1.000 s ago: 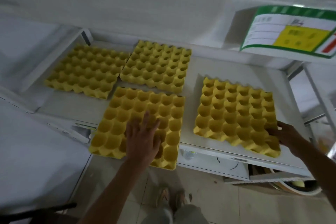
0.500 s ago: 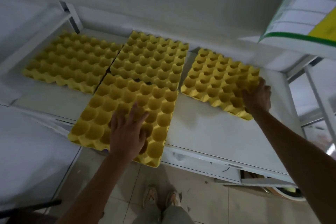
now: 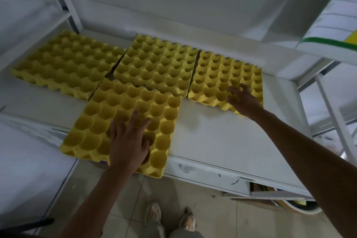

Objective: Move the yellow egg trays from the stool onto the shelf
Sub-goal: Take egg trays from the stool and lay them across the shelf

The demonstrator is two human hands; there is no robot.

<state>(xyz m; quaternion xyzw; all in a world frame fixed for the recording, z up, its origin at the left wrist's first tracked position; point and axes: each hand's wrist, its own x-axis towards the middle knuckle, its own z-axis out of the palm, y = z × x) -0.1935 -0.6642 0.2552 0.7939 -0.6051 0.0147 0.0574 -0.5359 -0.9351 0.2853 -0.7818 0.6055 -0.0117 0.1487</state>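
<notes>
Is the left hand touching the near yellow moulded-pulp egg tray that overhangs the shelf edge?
Touching. The head view shows the left hand lying flat, palm down, on the near yellow moulded-pulp egg tray, fingers spread across its cups with no gap.

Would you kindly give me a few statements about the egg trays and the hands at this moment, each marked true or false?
1. Four yellow egg trays lie on the shelf. True.
2. The left hand rests flat on the front tray. True.
3. The front tray sits fully on the shelf. False: its near edge overhangs the shelf front, above the floor.
4. The right hand is on the back right tray. True.
5. Eggs fill the cups of the back left tray. False: its cups are empty.
6. The back middle tray stands upright against the wall. False: it lies flat.
</notes>
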